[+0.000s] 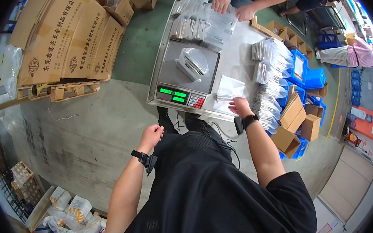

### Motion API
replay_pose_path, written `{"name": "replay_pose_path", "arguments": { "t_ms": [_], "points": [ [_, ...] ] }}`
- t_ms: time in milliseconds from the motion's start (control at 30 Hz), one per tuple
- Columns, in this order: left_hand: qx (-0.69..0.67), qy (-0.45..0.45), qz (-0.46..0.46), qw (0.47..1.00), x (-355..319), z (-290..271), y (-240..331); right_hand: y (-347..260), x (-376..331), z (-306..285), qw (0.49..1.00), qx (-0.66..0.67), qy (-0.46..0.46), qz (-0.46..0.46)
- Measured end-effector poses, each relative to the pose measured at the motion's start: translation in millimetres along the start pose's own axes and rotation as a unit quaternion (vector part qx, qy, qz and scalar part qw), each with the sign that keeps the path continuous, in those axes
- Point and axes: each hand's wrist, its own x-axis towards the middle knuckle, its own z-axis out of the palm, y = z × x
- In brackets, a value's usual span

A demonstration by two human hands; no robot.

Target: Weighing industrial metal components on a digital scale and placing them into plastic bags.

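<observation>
Gripping clear bag (pixel 229 89) edge, right hand (pixel 240 106) just below it; left hand (pixel 151 136) fisted, empty.

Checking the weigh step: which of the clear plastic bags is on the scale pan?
The bag of metal parts lying alone on the grey scale pan. The right hand touches another bag beside the scale; the rest lie stacked on the table.

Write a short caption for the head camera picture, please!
Right hand touches a clear bag beside a scale; left hand hangs free.
</observation>
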Motion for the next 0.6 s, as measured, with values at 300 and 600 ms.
{"name": "replay_pose_path", "arguments": {
  "t_ms": [300,600],
  "points": [
    [-0.014,0.0,0.034,0.999,17.4,-41.9,-8.6,-96.8,-163.0,45.5,0.81,-0.347,0.052,-0.47],
    [-0.056,0.006,0.039,0.998,29.7,-95.7,-25.5,-145.1,-166.7,154.8,0.617,-0.538,0.064,-0.571]
  ]
}}
